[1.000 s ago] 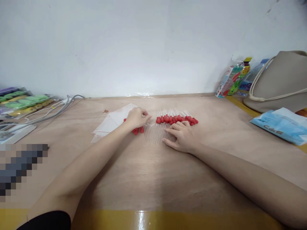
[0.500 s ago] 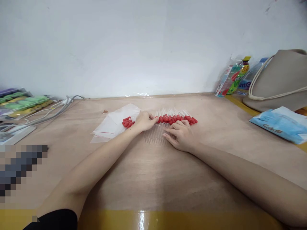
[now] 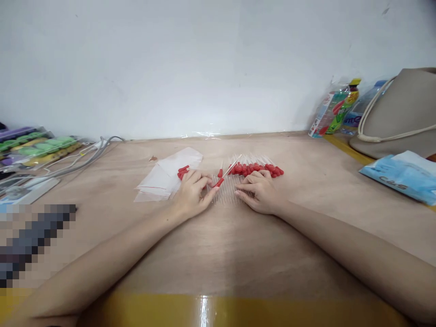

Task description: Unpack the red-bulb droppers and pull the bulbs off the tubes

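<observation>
While the pale brown, wood-grained tabletop [image 3: 163,268] stretches from its yellow-taped near edge to the far edge along the wall, the work sits around its middle, closer to the far edge. The left hand [image 3: 195,193] and right hand [image 3: 260,193] face each other there. Toward the left edge lie flat, translucent white plastic bags [image 3: 160,177]. On the far side of the right hand, a row of red bulbs with thin, clear stems [image 3: 245,169] points its stems at the far edge. Between the hands lies a row of bare, thin, clear tubes [image 3: 226,193]. A small heap of loose red rubber-like bulbs [image 3: 182,170] sits just beyond the left hand, at the bags. Smallest of all, one red-bulbed clear tube [image 3: 219,182] is pinched by its bulb in the left hand, its stem slanting toward the far right corner. The right hand rests half curled over the row of bare tubes; whether it grips one, I cannot tell.

The step in hand looks like placing a single bulb-fitted tube. The next move seems to call for a light pinch, with the stem aligned to the finished row and kept off the bare tubes.
</observation>
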`<state>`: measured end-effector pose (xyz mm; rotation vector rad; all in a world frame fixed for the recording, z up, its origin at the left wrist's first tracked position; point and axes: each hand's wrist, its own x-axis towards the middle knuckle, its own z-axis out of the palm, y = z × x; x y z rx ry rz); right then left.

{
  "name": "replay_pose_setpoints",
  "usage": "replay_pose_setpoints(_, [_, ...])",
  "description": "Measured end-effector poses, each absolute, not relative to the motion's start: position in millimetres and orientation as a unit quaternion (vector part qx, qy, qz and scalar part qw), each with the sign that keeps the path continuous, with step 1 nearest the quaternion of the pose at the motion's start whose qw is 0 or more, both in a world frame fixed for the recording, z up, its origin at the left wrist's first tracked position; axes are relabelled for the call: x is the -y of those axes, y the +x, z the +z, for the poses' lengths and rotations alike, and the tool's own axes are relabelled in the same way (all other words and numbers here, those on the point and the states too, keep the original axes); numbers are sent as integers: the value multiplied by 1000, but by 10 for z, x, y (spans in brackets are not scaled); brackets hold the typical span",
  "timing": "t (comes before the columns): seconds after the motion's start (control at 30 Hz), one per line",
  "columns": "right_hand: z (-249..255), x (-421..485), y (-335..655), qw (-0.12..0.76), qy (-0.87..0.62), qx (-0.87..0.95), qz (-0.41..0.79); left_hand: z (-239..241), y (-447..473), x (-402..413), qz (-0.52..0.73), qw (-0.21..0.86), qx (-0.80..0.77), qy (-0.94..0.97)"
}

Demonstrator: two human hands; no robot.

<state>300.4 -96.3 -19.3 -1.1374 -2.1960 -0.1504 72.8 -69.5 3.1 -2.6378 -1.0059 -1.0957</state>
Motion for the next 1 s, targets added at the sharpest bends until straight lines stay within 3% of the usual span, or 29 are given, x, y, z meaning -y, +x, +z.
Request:
replay_pose_setpoints(0.23, [-215,938,3070,487,-478,725,-87,-71,685,678,-343,118,305,-880])
replay_pose_setpoints(0.33, [-193,968,3086,517,-445,723,-106,-60,703,660,-335,142,295,-883])
replay_pose_setpoints(0.57, [-170,1037,3119,513,-360,772,-110,-55,713,655,-327,170,291,-883])
replay_pose_setpoints(0.77, [-193,989,3022,390,-397,801,-220,-29,744,687,-289,199,262,-899])
replay_pose_setpoints(1.0, [-238,917,2982,347,-372,843,-175,-64,765,656,-298,173,256,-903])
